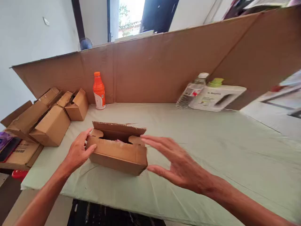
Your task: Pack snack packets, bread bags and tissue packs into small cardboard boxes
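Note:
A small brown cardboard box (117,153) sits on the green-covered table with its lid flap raised at the back and its side flaps partly folded in. Something pinkish shows inside, too little of it to name. My left hand (79,150) grips the box's left end, thumb on the front face and fingers at the side. Beside the right end is my right hand (175,161), thumb and fingers spread apart, the fingertips close to the right side flap; whether they touch it I cannot tell.
Several cardboard boxes (50,125) cluster at the table's left. An orange bottle (99,91) stands at the back, near a tall cardboard partition (150,69). Towards the back right are a clear plastic bottle (191,92), leaning, and a white jug (216,99) with a green cap.

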